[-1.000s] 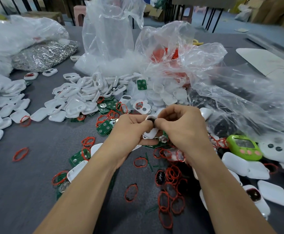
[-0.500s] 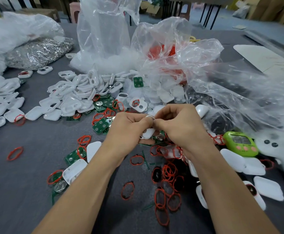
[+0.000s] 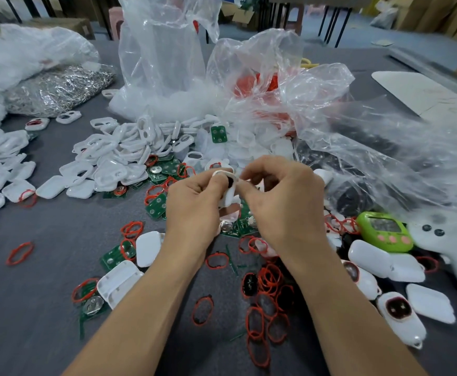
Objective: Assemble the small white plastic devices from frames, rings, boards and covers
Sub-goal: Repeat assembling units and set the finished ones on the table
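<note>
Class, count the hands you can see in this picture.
2. The left hand grips a white plastic piece at the centre of the table; the right hand pinches its right edge. No other hand shows.

Red rings [image 3: 265, 283], white frames [image 3: 118, 147] and white covers [image 3: 50, 187] each number over 20, too many to count exactly; at least 9 green boards [image 3: 155, 204] show. There is 1 green gadget [image 3: 383, 232], 1 white controller [image 3: 455, 256] with 2 dark buttons [image 3: 426, 228], 1 heap of silvery parts [image 3: 56, 88] and at least 3 clear bags [image 3: 164, 50].
</note>
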